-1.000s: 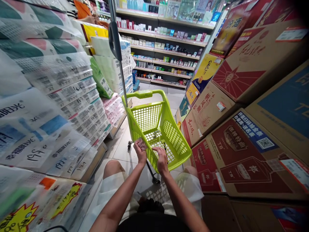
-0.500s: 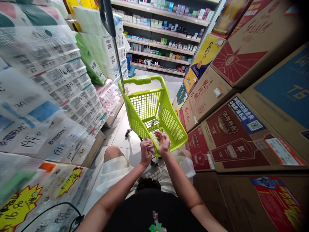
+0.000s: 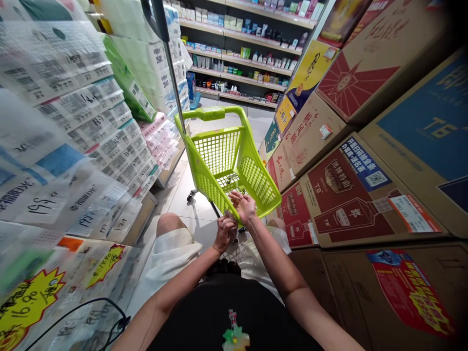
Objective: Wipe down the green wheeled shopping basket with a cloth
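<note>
A lime-green plastic shopping cart (image 3: 210, 114) with lattice walls stands in front of my knees. My left hand (image 3: 224, 235) is closed round a crumpled greyish-pink cloth (image 3: 231, 217), at the cart's near rim. Most of the cloth is hidden by my fingers. Beside it, my right hand (image 3: 245, 206) is over the near corner of the basket, palm turned up and fingers loosely spread, holding nothing. Whether the right wrist rests on the rim I cannot tell. A grey pole (image 3: 171, 73) rises from the cart's left side.
Stacked tissue packs (image 3: 106, 117) line the left. Printed cartons (image 3: 347, 195) form a wall on the right, close to the cart. Shelves of small boxes and bottles (image 3: 241, 56) stand beyond. A black cable (image 3: 73, 304) hangs at lower left.
My left hand and the cloth have moved slightly down and right, closer against the rim and my right wrist. The right hand's fingers have tilted left. The whole view has shifted slightly.
</note>
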Tool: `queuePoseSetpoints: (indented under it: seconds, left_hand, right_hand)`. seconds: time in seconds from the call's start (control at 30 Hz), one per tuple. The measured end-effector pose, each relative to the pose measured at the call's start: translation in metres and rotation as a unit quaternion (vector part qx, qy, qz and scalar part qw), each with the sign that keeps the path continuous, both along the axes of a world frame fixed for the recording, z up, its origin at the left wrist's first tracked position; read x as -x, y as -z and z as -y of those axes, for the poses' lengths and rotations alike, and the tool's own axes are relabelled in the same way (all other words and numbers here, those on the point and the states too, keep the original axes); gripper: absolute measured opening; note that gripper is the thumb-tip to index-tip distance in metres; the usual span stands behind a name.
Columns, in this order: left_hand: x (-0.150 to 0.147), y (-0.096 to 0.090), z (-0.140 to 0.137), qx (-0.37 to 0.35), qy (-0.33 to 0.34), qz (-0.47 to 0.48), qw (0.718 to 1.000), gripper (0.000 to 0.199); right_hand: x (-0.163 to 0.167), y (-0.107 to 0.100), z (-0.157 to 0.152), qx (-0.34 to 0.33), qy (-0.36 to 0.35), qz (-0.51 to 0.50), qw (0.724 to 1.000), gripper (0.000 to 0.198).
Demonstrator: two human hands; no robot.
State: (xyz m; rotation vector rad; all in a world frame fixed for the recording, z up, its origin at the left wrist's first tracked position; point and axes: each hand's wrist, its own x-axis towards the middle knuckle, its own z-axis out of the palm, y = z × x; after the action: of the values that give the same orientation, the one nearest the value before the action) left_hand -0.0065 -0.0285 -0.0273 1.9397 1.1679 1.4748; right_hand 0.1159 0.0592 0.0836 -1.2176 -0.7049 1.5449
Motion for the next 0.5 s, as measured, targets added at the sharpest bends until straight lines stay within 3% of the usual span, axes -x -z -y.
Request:
queuePoseSetpoints:
  seconds: [0.1,0.23,0.33,0.4,0.5]
  left_hand:
    - [0.003,-0.005,0.001,-0.030,-0.009,0.001,1.000,0.013]
    - [0.008,-0.001,0.011,-0.021,0.039,-0.022,0.999,0.007]
    - [0.009,-0.002,0.011,-0.044,-0.005,-0.021,0.999,0.007]
    - [0.010,-0.016,-0.006,-0.078,-0.028,-0.030,0.996,0.010]
    - [0.018,-0.053,-0.055,-0.102,-0.004,-0.052,0.993,0.018]
  right_hand:
    - [0.001,-0.001,0.002,0.009,0.023,-0.026,0.999,0.051]
    - [-0.002,-0.002,0.005,-0.015,-0.005,-0.006,1.000,0.053]
    - [-0.004,-0.003,0.007,-0.022,-0.034,0.017,0.999,0.057]
    - [-0.002,-0.004,0.008,-0.023,-0.030,0.001,0.999,0.056]
    - [0.004,-0.005,0.011,-0.032,-0.007,-0.024,0.999,0.053]
